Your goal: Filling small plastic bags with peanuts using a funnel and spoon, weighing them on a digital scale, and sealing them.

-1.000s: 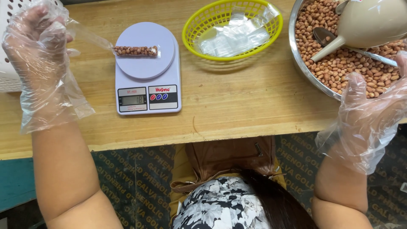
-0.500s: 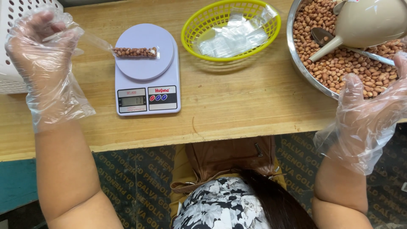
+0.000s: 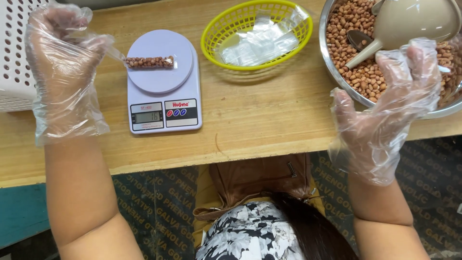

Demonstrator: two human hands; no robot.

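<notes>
Scale sat on the bench, left of centre, with the peanut packet on its platform. Basket with plastic bags lay right of it. Bowl of peanuts, funnel inside, far right. Crate far left.

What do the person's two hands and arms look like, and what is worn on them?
The left hand and the right hand each wear a loose, clear, thin plastic glove. The gloves are crinkled and baggy and end in a wide open cuff just past the wrist. Beyond the cuffs both forearms are bare: no sleeves, watch or bracelet show. No markings are visible on the gloves.
</notes>
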